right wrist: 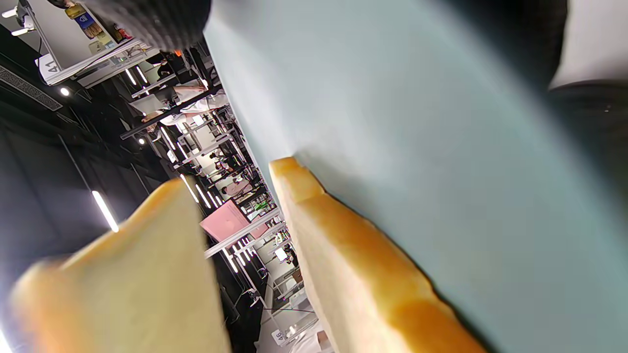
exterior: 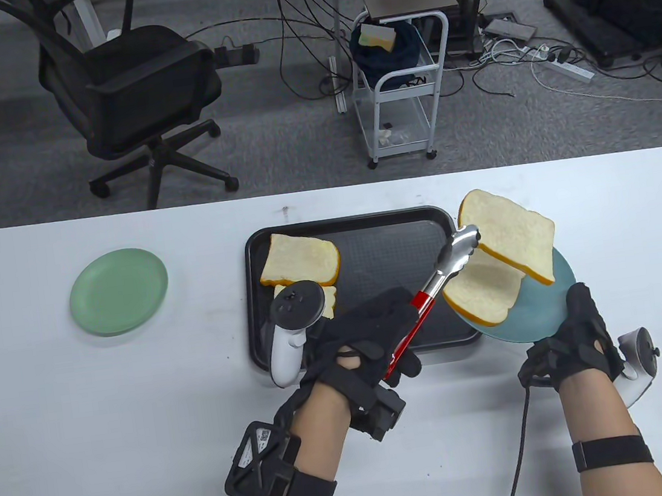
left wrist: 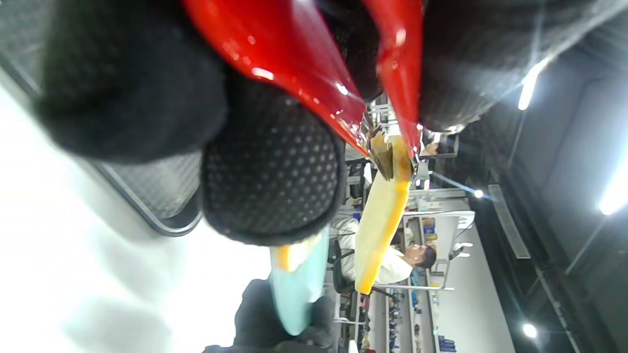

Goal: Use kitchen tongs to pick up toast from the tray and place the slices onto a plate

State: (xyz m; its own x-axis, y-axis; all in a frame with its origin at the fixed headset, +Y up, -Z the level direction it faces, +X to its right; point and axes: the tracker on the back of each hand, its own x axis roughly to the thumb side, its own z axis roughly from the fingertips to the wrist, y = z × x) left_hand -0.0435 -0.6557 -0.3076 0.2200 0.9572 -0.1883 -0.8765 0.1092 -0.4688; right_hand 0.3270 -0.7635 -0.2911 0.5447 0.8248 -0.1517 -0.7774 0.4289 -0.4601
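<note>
A slice of toast (exterior: 512, 233) hangs pinched in the metal tips of red-handled kitchen tongs (exterior: 434, 289), just above a second slice (exterior: 483, 295) lying on a tilted blue plate (exterior: 542, 305). The left hand (exterior: 367, 334) has its grip curled tight round the tong handles; the right hand (exterior: 574, 338) grips the plate's near rim, lifted above the white table (exterior: 85, 414). More slices (exterior: 299, 258) lie on the black tray (exterior: 368, 255) beside it, and a green plate (exterior: 118, 291) sits well apart to the left.
</note>
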